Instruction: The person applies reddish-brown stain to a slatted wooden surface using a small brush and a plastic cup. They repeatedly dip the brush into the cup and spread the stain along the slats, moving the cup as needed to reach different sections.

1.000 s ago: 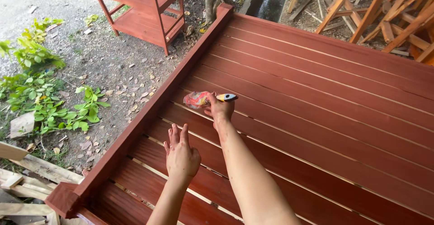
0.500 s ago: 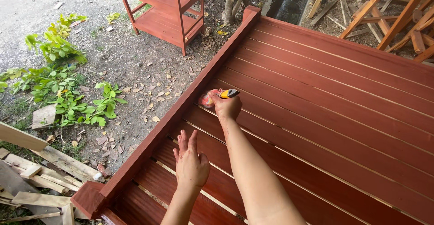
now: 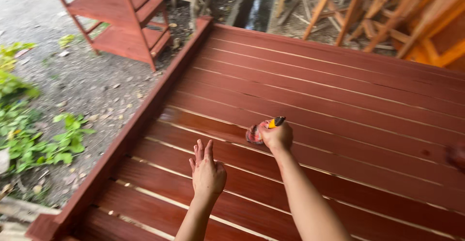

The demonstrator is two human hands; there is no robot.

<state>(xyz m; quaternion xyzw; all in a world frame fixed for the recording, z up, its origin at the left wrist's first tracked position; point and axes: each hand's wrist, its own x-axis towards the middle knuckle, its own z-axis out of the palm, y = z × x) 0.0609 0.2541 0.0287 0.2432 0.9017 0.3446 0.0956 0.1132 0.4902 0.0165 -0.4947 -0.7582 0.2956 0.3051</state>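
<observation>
My right hand point(image 3: 277, 136) grips a paintbrush point(image 3: 264, 129) with a yellow and black handle and reddish bristles, pressed on a plank of the red-brown slatted wooden platform point(image 3: 339, 91). The plank around the brush looks wet and glossy. My left hand point(image 3: 207, 172) rests flat on a nearer plank, fingers together and pointing away, holding nothing. Both forearms reach in from the bottom edge.
The platform's raised side rail point(image 3: 140, 124) runs along the left. Beyond it lies gravel ground with green plants point(image 3: 43, 134). A red wooden shelf unit point(image 3: 121, 23) stands at the top left. Unpainted wooden frames point(image 3: 387, 18) lean at the top right.
My right hand has drawn the brush along the plank, away from the side rail toward the platform's middle. The camera view shifted right. My left hand stays flat on the planks.
</observation>
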